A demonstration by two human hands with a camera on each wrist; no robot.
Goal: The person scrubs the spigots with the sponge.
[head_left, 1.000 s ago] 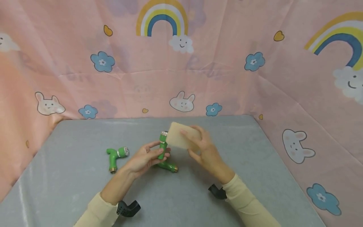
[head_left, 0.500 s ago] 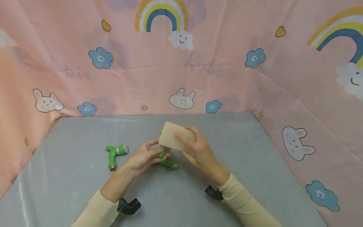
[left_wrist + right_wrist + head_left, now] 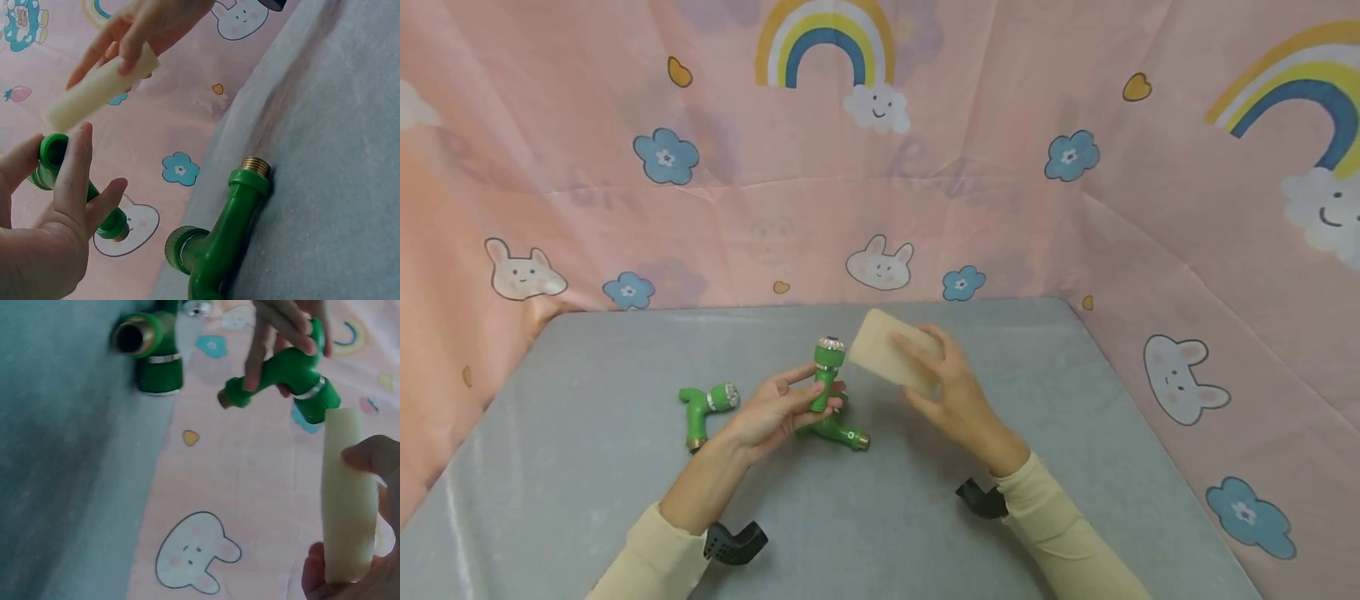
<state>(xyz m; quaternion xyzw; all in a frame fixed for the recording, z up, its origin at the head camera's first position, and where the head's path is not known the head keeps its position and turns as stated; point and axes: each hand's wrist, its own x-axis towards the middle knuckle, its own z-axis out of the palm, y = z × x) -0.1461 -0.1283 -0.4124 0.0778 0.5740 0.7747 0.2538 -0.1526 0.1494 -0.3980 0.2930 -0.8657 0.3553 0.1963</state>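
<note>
head: rt hand (image 3: 953, 385) grips sponge (image 3: 878, 346)

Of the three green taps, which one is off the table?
The held tap, gripped in the left hand; the leftmost tap and the tap partly behind that hand both lie on the grey table.

Pale block (image 3: 876, 346): half a second ago across the front of the held green tap (image 3: 829, 358); now moved right, just beside it. Right hand (image 3: 953, 390): shifted right with the block. Held green tap's shiny-ended head: covered then, exposed now. Lower green tap (image 3: 838, 432), beneath the left hand (image 3: 773, 414): more of it showing.
</note>
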